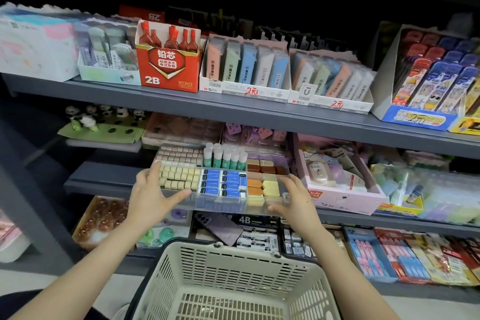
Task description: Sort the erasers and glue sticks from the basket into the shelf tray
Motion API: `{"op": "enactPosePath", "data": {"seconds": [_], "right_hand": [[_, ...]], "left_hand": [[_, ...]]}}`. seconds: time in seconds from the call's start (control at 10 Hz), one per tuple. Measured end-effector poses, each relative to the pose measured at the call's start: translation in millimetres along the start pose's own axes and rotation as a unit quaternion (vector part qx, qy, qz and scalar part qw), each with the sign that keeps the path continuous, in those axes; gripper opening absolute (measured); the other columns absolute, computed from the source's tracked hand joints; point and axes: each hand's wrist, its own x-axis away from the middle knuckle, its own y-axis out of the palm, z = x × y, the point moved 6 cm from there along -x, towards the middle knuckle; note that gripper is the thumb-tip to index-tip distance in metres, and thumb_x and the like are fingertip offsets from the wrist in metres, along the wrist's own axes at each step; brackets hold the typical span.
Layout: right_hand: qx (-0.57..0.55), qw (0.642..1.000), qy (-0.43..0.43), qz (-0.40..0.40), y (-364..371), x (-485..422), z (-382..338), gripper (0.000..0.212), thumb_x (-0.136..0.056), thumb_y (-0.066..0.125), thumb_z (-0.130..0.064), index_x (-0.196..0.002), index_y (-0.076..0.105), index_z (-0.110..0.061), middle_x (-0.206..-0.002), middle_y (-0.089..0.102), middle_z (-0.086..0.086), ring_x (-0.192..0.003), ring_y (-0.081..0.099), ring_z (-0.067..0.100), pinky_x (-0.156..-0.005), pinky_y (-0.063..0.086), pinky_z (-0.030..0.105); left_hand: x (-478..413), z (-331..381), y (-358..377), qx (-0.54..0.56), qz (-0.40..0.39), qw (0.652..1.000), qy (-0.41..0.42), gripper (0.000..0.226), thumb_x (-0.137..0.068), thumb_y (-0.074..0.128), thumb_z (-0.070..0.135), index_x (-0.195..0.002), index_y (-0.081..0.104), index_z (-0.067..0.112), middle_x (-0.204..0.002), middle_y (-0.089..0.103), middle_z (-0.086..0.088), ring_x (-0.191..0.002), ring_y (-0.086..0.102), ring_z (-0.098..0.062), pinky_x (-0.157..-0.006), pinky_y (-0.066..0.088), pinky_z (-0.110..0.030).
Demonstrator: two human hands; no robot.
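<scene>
A clear plastic tray (220, 204) sits on the middle shelf, split into compartments. It holds cream erasers (178, 176), blue-sleeved erasers (223, 183), brown and yellow erasers (262, 184) and upright glue sticks (224, 157) with white caps. My left hand (150, 195) grips the tray's front left corner, thumb along its front wall. My right hand (291, 200) holds the front right corner, fingers curled over the rim. The beige basket (233, 280) stands below me and shows nothing inside.
A pink box (342, 192) of stationery stands right of the tray. The grey shelf edge (259, 109) above carries a red 2B lead box (168, 60) and pastel packs. Packets fill the lowest shelf behind the basket.
</scene>
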Motion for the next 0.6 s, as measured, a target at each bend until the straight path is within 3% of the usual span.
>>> {"op": "enactPosePath", "data": {"seconds": [0.4,0.5,0.6], "right_hand": [[0.017,1.0,-0.001,0.003,-6,4,-6,0.071,-0.074,0.079,-0.025,-0.135,0.045,-0.017,-0.147,0.033,0.004,-0.134,0.033,0.024,-0.112,0.028,0.035],[0.024,0.998,-0.024,0.045,-24,17,-15,0.064,-0.079,0.074,-0.035,-0.134,0.048,-0.016,-0.143,0.039,0.004,-0.132,0.036,0.022,-0.111,0.031,0.035],[-0.025,0.988,-0.053,0.145,-62,36,-28,0.046,-0.083,0.069,-0.033,-0.124,0.058,-0.013,-0.128,0.052,-0.003,-0.123,0.046,0.019,-0.105,0.034,0.029]], "left_hand": [[-3,1,-3,-0.027,-0.014,0.999,-0.008,0.101,-0.074,0.069,0.057,-0.149,0.02,0.012,-0.146,0.028,-0.023,-0.135,0.028,-0.038,-0.108,0.029,-0.046],[5,18,-17,-0.089,0.051,0.993,0.055,0.086,-0.075,0.068,0.056,-0.143,0.037,0.012,-0.147,0.031,-0.019,-0.136,0.026,-0.035,-0.108,0.029,-0.047],[18,56,-23,-0.038,0.051,0.983,0.17,0.064,-0.077,0.069,0.053,-0.129,0.055,0.02,-0.138,0.044,-0.004,-0.131,0.036,-0.024,-0.107,0.031,-0.04]]}}
